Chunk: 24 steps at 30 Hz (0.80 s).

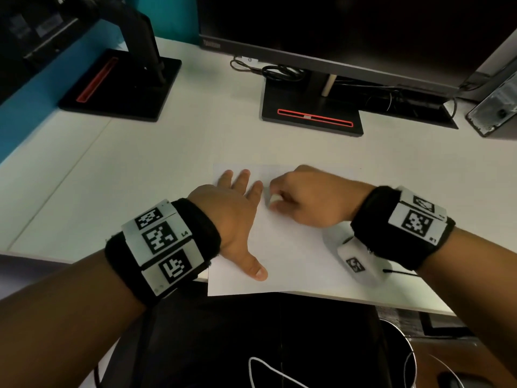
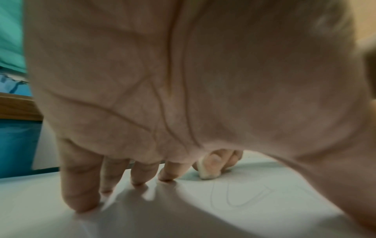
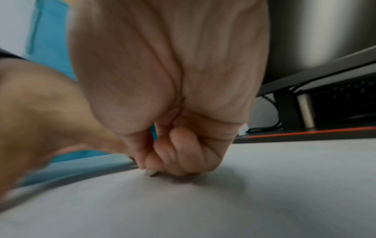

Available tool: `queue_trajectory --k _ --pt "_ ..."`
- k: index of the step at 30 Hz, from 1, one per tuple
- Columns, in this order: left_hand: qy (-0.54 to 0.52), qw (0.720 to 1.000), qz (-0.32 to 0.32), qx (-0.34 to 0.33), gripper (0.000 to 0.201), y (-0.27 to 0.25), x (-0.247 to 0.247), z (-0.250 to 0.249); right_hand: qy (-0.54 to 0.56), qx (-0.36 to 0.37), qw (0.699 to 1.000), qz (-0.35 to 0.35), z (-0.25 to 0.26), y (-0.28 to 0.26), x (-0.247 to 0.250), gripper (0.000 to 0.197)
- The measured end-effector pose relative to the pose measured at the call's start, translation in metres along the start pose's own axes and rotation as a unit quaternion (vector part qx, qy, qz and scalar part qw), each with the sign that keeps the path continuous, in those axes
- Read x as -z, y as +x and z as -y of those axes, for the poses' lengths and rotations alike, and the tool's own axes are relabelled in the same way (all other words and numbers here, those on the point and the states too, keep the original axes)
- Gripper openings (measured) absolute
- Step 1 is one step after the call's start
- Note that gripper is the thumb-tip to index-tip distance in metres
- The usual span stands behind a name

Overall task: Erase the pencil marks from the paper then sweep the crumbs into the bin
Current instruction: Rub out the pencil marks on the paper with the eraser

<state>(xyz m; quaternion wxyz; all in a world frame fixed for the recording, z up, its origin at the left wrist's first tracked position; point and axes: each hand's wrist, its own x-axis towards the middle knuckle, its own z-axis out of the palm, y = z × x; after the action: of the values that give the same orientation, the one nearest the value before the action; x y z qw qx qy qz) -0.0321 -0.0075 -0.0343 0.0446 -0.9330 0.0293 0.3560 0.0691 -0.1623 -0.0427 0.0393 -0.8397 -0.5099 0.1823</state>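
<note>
A white sheet of paper [image 1: 291, 259] lies at the desk's near edge, its front corner overhanging. My left hand [image 1: 237, 217] lies flat on the sheet's left part with fingers spread and straight, holding it down. My right hand [image 1: 305, 197] pinches a small white eraser [image 1: 273, 199] and presses it onto the paper just right of the left forefinger. In the left wrist view the eraser [image 2: 209, 172] touches the sheet, and faint curved pencil marks [image 2: 240, 196] lie in front of it. The right wrist view shows curled fingers [image 3: 175, 156] and the eraser's tip [image 3: 151, 172] on the paper.
Two black monitor stands with red slots [image 1: 312, 117] [image 1: 120, 85] sit behind the paper, with coiled cables [image 1: 279, 71] between them. A dark monitor [image 1: 335, 26] spans the back. A round bin rim [image 1: 402, 357] shows below the desk edge at the right. White desk [image 1: 117, 175] stretches left.
</note>
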Motion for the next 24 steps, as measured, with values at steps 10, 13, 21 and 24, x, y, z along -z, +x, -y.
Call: queue_trajectory --k 10,13,21,24 --pt "-0.002 1.0 0.001 0.001 0.153 0.001 0.0 0.0 -0.002 0.011 1.0 -0.01 0.002 0.003 -0.001 0.035" --pt "0.001 1.0 0.003 0.002 0.153 0.0 0.001 -0.001 0.011 0.014 1.0 0.023 0.0 -0.005 0.002 0.033" --pt "0.0 1.0 -0.001 0.0 0.153 -0.001 0.001 0.0 0.002 0.016 1.0 0.01 0.002 0.003 0.001 0.03" --pt "0.0 1.0 -0.002 -0.001 0.153 -0.001 0.001 0.0 -0.005 -0.028 1.0 0.005 -0.011 0.004 0.01 0.03"
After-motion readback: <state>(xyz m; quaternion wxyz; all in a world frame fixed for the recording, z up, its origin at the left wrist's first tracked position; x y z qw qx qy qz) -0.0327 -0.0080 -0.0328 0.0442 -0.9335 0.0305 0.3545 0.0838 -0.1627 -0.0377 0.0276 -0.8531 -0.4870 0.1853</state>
